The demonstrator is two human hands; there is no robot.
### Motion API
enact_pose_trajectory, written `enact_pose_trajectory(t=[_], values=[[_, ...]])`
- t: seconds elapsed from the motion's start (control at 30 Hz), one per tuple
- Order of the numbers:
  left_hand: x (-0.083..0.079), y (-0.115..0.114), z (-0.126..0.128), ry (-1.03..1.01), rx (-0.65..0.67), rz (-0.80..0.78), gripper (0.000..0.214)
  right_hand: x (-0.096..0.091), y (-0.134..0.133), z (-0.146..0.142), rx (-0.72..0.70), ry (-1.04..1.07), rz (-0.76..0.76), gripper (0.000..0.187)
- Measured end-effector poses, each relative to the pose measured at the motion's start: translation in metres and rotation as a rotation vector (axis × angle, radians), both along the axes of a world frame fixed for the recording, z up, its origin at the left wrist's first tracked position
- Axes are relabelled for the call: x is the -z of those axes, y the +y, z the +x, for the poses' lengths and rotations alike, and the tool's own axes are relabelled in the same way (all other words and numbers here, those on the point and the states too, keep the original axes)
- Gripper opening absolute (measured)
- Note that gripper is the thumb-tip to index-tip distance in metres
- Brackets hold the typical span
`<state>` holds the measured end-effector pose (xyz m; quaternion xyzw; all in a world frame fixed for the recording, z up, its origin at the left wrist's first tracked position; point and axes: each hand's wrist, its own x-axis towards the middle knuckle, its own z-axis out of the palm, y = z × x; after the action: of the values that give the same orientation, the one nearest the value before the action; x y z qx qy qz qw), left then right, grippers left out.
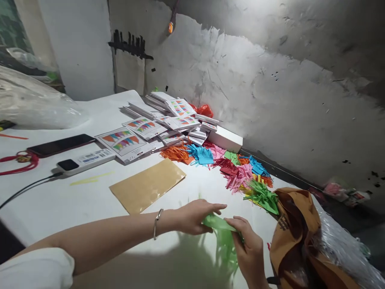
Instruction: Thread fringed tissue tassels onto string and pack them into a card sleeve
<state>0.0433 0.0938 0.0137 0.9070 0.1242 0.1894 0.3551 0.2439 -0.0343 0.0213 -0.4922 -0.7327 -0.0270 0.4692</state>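
Note:
Between my two hands hangs a green paper tassel fringe (224, 243), its strips blurred by motion and dangling toward the white table (90, 212). My left hand (197, 216) pinches the folded top edge at its left end, wrist bracelet showing. At the other end of that edge my right hand (248, 245) is closed on it, with fingers bent. Beyond my left hand lies a flat brown paper envelope (148, 185). Up and to the right is a row of fringed tissue bundles (237, 174) in orange, blue, pink, red, yellow and green.
Printed cards (123, 142) with bunting pictures pile up at the back, beside a white box (226, 138). A phone (61, 145) and a white device (86, 161) with a cable lie left. A brown bag (296, 224) and clear plastic (345, 245) fill the right edge.

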Motion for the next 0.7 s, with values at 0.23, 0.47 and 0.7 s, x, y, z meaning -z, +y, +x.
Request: enact_pose_trajectory(t=[0.23,0.47,0.7], values=[[0.022,0.028,0.025,0.303,0.167,-0.529,0.013,-0.003,-0.001,0.041,0.291,0.473,-0.411,0.03],[-0.027,0.049,0.039,0.149,0.073,-0.4,0.046,-0.037,-0.026,0.085,0.406,0.258,-0.128,0.023],[-0.037,0.068,-0.066,0.284,-0.164,0.331,0.049,0.031,-0.057,0.004,0.108,-0.673,0.242,0.039]])
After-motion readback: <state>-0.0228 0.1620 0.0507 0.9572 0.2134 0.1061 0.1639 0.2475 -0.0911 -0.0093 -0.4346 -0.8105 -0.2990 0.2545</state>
